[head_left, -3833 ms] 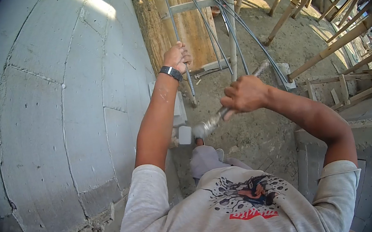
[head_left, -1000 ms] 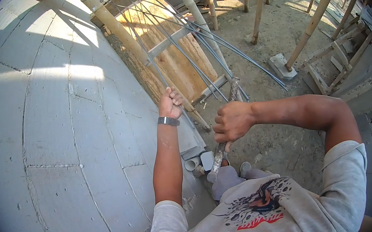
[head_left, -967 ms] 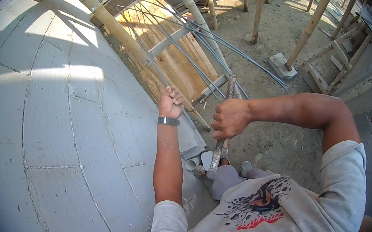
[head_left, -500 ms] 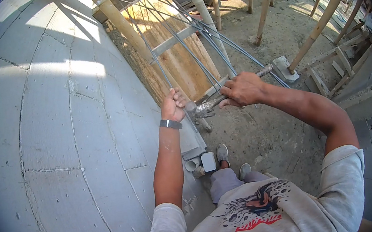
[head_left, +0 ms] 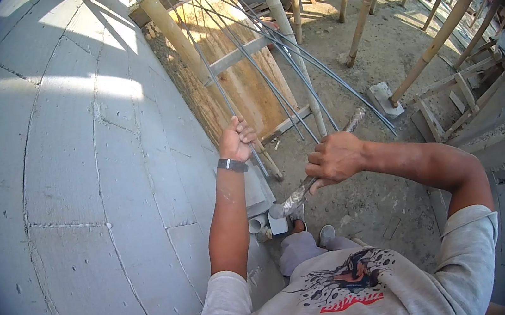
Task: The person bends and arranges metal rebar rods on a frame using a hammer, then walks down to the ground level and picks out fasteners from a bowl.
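Observation:
My left hand (head_left: 237,139), with a dark band at its wrist, is closed around a thin steel rod (head_left: 259,161). The rod slants down beside the grey block wall, its lower end showing below my fist. In my right hand (head_left: 337,158) is a hammer (head_left: 297,195), gripped around the middle of its handle. Silvery wrapping covers part of the handle, and its far end sticks out above my fist. The hammer's head points down and left, over a white container near my feet, apart from the rod.
The block wall (head_left: 67,175) fills the left side. Ahead lies a plywood sheet (head_left: 256,87) with several steel rods (head_left: 309,54) across it. Bamboo posts (head_left: 437,37) stand at the right, one by a concrete block (head_left: 385,100). A white container (head_left: 278,225) and pipe piece (head_left: 257,224) sit below.
My right hand has lowered the hammer, its head swinging down and away from beside my left fist. The left hand keeps its hold on the rod, nearly unmoved.

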